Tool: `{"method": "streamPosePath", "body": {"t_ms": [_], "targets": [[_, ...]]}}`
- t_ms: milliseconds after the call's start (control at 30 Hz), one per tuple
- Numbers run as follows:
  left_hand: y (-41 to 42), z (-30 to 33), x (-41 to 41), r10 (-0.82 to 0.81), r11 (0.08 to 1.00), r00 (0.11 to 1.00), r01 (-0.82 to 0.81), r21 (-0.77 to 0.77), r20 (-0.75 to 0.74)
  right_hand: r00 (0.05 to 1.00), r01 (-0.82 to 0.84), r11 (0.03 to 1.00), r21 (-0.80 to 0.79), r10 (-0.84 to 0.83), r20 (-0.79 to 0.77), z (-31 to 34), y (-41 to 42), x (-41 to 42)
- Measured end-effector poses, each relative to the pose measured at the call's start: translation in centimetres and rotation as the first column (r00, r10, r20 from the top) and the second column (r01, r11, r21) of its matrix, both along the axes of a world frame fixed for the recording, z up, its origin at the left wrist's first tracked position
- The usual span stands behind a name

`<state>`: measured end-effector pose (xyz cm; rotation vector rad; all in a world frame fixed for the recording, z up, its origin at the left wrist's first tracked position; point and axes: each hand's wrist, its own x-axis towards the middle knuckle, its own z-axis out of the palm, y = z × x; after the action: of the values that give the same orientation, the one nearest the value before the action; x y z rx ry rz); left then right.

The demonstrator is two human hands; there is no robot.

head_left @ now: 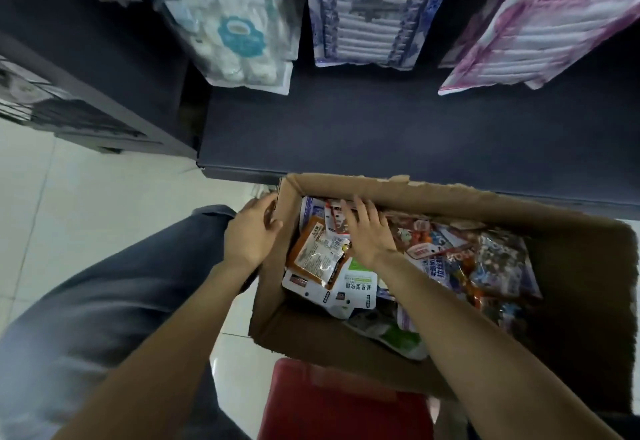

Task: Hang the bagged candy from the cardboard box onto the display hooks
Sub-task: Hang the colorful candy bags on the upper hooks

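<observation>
We look down into an open cardboard box (pixel 568 318) heaped with bagged candy (pixel 346 287); every place below is given from this box. Our left hand (pixel 251 231) grips the box's left wall, fingers curled over the rim, steadying it. Our right hand (pixel 369 231) reaches inside near the far wall, fingers spread flat over a red and white bag (pixel 337 221), pressing on it rather than pinching it; nothing is lifted yet. An orange bag (pixel 317 251) lies just left of that hand.

Beyond the box stands a dark display rack (pixel 346 128). Above its shelf hang a teal bag (pixel 239 24), a blue bag (pixel 367 17) and a pink bag (pixel 540 24); the hooks themselves are hard to make out. A red stool (pixel 343 405) sits under the box's near edge.

What could go wrong, in our judgement: the bags are slick and overlapping, so a flat-handed grab may drag up neighbours or let the chosen bag slide back. The box seems perched on the stool, so releasing the wall or pulling hard could tip it.
</observation>
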<state>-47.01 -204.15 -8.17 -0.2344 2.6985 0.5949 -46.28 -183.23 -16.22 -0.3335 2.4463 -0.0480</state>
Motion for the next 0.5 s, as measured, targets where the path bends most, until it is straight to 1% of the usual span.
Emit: {"method": "streamPosePath", "body": {"t_ms": [67,167,333,433,500], "targets": [[0.1,0.0,-0.5,0.006,1.0,1.0,-0.006,0.007,-0.005,0.999,-0.031,0.996,0.088,0.028,0.036,-1.0,-0.2,-1.0],[0.3,-0.2,-0.6,0.015,1.0,1.0,-0.015,0.011,-0.021,0.992,-0.12,0.983,0.139,0.114,0.049,-1.9,-0.2,-1.8],[0.4,-0.5,-0.3,0.014,1.0,0.998,-0.014,0.006,-0.059,0.967,-0.248,0.964,0.092,0.252,-0.035,-2.5,1.4,-2.2],[0.6,-0.3,-0.1,0.008,1.0,0.997,-0.01,-0.023,-0.072,0.937,-0.343,0.934,0.097,0.347,-0.032,-1.8,2.5,-2.0],[0.7,-0.1,0.1,-0.019,0.998,0.999,0.016,-0.066,-0.049,0.918,-0.392,0.916,0.09,0.395,-0.022,-1.1,3.0,-1.1]]}}
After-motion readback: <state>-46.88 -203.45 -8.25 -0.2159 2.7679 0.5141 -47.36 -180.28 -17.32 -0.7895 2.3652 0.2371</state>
